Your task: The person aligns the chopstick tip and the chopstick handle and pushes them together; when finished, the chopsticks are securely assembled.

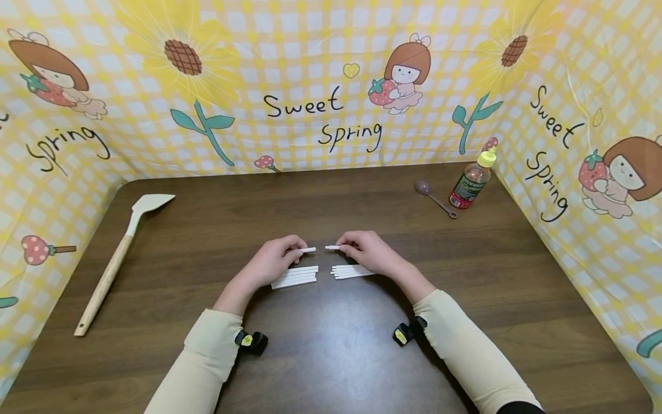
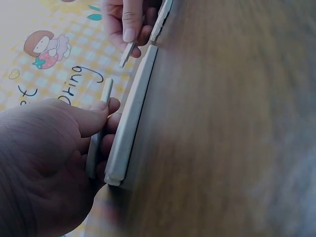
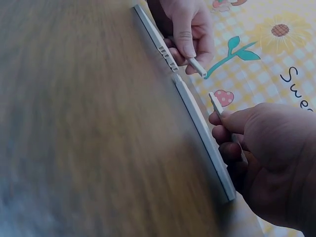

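My left hand (image 1: 276,257) pinches a slim white stick (image 2: 107,94) between thumb and fingers; its free end looks hollow in the right wrist view. Opposite it, my right hand (image 1: 368,251) pinches another white stick (image 3: 217,105) with a narrower tip. The two tips face each other across a small gap and do not touch. Below the left hand lies a row of several white sticks (image 1: 295,278) side by side on the table. A second row of sticks (image 1: 351,272) lies partly hidden beneath the right hand.
On the brown wooden table (image 1: 331,356), a white spatula (image 1: 116,256) with a wooden handle lies at the left. A brown spoon (image 1: 434,198) and a yellow-capped bottle (image 1: 472,179) are at the back right. A printed yellow checked cloth (image 1: 289,52) surrounds the back and sides.
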A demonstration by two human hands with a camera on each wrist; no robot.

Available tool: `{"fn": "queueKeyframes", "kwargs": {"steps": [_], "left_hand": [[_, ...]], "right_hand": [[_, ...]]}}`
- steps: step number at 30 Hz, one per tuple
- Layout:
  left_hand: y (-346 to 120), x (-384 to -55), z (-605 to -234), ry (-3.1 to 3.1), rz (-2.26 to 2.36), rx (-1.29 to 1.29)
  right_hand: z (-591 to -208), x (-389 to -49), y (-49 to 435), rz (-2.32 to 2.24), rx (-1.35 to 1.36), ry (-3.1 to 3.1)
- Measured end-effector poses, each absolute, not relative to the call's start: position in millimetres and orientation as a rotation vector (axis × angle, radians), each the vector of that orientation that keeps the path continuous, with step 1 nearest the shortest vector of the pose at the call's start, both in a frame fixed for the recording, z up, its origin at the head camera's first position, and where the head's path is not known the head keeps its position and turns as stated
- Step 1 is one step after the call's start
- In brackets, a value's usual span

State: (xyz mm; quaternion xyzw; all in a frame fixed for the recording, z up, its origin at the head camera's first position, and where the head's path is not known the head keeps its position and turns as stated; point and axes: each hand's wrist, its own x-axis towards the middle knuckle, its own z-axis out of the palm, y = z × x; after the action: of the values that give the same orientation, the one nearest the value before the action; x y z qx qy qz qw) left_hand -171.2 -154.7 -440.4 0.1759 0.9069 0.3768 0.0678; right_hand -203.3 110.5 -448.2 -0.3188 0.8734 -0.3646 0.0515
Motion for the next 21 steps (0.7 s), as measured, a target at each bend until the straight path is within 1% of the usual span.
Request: {"fn": "queueKeyframes", "kwargs": {"steps": [21], "left_hand": [[-142.9, -174.3, -438.5, 2.75, 1.067, 0.592]], "right_hand": [[-448.5, -204.1, 105.9, -1.11, -1.021, 2.613]]}}
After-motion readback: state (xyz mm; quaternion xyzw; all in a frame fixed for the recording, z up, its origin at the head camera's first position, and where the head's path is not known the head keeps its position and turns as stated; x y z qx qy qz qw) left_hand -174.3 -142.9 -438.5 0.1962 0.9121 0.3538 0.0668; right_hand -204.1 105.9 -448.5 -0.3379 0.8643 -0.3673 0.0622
